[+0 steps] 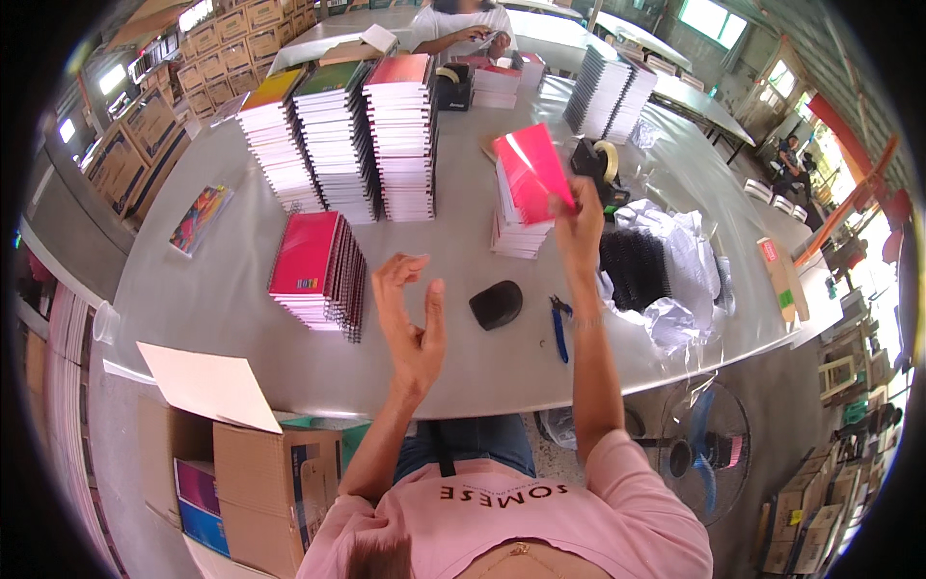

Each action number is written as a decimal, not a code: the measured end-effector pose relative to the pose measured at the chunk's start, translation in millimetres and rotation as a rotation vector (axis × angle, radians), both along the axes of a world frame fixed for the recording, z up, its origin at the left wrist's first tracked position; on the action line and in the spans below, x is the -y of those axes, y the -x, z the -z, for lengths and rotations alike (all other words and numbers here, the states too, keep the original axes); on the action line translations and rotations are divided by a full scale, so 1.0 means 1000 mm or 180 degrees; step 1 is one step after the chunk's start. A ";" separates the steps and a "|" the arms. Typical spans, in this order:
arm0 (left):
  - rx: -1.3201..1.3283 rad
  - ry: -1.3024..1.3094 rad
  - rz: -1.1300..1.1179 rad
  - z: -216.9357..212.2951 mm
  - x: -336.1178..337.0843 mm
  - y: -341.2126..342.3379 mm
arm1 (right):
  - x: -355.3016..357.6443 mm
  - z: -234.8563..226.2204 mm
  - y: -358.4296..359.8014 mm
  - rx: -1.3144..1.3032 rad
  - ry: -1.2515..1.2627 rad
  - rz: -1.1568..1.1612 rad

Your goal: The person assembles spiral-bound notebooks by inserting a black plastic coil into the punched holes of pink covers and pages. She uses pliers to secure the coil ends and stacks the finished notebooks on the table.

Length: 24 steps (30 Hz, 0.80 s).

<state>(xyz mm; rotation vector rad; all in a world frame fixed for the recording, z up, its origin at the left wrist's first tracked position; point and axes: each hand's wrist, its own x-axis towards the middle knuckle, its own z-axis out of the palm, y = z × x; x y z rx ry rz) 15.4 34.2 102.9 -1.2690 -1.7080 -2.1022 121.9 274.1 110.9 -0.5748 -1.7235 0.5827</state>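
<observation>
Pinching a pink notebook cover by its lower corner, right hand raised right of centre, above a small notebook stack, left hand empty, fingers loosely spread, mid-frame, black lump and blue pliers nearby on grey table.

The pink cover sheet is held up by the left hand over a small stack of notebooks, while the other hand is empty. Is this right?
Not quite. The head view shows the right hand pinching the pink cover sheet over the small stack of notebooks. The left hand is the empty one, open above the table.
</observation>
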 end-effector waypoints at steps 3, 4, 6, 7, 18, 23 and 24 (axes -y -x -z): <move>0.0726 -0.0011 0.0553 -0.007 -0.010 -0.009 | 0.078 -0.004 -0.007 -0.0448 0.1270 -0.1180; 0.1002 -0.0054 0.0651 -0.007 -0.012 -0.011 | 0.102 -0.001 -0.008 -0.0524 0.1574 -0.1550; 0.1318 0.0157 0.0914 -0.001 -0.012 -0.009 | 0.138 0.016 -0.013 -0.0725 0.2217 -0.1987; 0.1350 0.0412 0.1092 0.005 -0.009 -0.005 | 0.147 0.020 -0.018 -0.0481 0.2258 -0.1883; -0.1806 0.2603 0.0127 0.008 0.038 0.016 | -0.043 0.043 -0.189 0.2028 0.0217 0.2635; -0.2067 0.2796 -0.0037 0.032 0.043 0.012 | -0.107 0.097 -0.257 0.3023 0.1195 0.2599; -0.2032 0.2817 -0.0059 0.034 0.045 0.011 | -0.110 0.101 -0.262 0.2931 0.1114 0.2423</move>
